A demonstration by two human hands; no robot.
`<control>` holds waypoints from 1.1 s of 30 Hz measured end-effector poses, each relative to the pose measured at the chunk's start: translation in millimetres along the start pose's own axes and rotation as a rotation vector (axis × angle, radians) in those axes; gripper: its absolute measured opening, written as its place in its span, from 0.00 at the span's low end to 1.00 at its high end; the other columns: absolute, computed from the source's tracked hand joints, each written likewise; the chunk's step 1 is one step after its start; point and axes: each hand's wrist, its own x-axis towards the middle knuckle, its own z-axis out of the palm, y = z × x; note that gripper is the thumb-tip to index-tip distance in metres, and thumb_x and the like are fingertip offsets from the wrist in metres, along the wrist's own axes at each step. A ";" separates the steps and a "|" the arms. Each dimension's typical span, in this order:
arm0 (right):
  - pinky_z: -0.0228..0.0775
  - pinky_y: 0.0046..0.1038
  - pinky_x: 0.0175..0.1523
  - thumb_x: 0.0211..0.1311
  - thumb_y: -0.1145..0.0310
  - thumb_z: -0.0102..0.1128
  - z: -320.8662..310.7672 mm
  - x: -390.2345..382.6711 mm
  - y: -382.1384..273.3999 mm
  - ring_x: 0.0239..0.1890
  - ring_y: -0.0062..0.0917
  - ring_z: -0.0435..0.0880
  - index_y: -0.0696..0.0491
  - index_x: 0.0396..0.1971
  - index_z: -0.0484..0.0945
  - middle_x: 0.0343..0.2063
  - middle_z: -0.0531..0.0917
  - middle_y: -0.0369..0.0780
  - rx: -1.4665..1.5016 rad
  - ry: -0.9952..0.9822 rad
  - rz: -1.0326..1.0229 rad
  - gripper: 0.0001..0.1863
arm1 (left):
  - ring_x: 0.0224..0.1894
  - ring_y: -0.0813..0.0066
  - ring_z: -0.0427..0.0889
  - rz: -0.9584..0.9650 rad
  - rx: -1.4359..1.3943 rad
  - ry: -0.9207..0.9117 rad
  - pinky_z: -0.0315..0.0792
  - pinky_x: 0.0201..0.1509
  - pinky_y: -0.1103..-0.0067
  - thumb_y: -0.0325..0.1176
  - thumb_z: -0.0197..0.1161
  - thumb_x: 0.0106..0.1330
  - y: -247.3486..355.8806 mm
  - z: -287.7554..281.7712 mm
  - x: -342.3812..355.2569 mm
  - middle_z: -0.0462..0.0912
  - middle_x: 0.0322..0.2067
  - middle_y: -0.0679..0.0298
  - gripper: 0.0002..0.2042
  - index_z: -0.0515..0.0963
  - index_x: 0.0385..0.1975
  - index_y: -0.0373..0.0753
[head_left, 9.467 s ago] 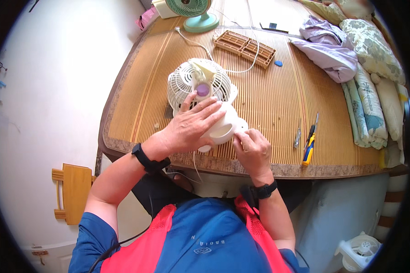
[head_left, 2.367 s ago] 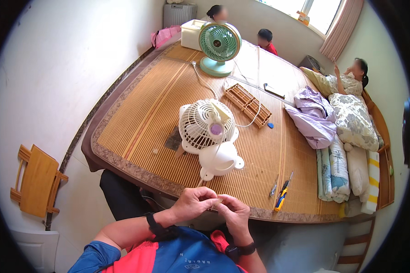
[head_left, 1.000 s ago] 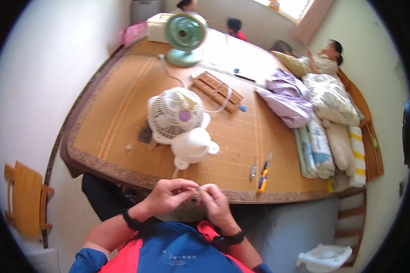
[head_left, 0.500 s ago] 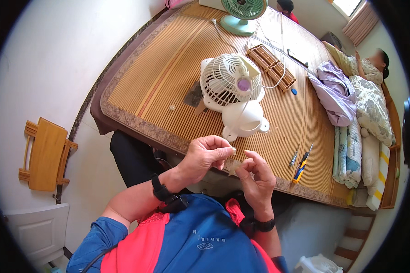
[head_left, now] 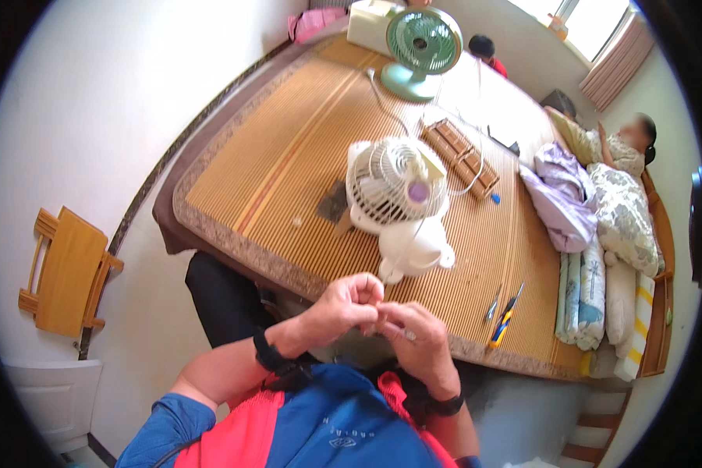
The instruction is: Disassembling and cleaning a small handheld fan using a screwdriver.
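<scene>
Brought together across the gap of half a second ago, the left hand and right hand are held pinched, fingertips meeting, by the near edge of the mat, close to the white fan resting on it. A small pale piece is gripped in the right hand; whether anything is held in the left is too blurred to tell. Farther off, the white box is partly covered by the green fan, its inside hidden.
</scene>
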 end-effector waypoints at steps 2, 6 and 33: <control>0.87 0.32 0.46 0.68 0.77 0.79 4.3 -0.7 1.7 0.40 0.33 0.94 0.53 0.56 0.92 0.40 0.92 0.43 0.049 0.018 0.014 0.18 | 0.32 0.75 0.88 -0.022 -0.059 -0.022 0.83 0.38 0.77 0.16 0.67 0.70 -3.4 -5.1 -0.8 0.86 0.33 0.65 0.12 0.77 0.47 0.39; 0.88 0.27 0.46 0.66 0.77 0.82 12.2 -3.0 4.5 0.40 0.26 0.95 0.54 0.49 0.94 0.40 0.95 0.42 0.159 0.080 0.066 0.13 | 0.31 0.74 0.88 -0.048 -0.164 -0.055 0.84 0.37 0.76 0.18 0.69 0.71 -3.5 -7.5 -1.5 0.87 0.34 0.64 0.11 0.76 0.47 0.39; 0.80 0.25 0.44 0.68 0.81 0.80 35.6 -14.8 20.1 0.38 0.22 0.86 0.60 0.42 0.89 0.39 0.88 0.39 0.083 0.577 0.026 0.07 | 0.37 0.80 0.88 0.031 0.028 0.150 0.86 0.40 0.78 0.32 0.72 0.83 -9.9 9.0 -16.9 0.90 0.39 0.66 0.11 0.86 0.57 0.34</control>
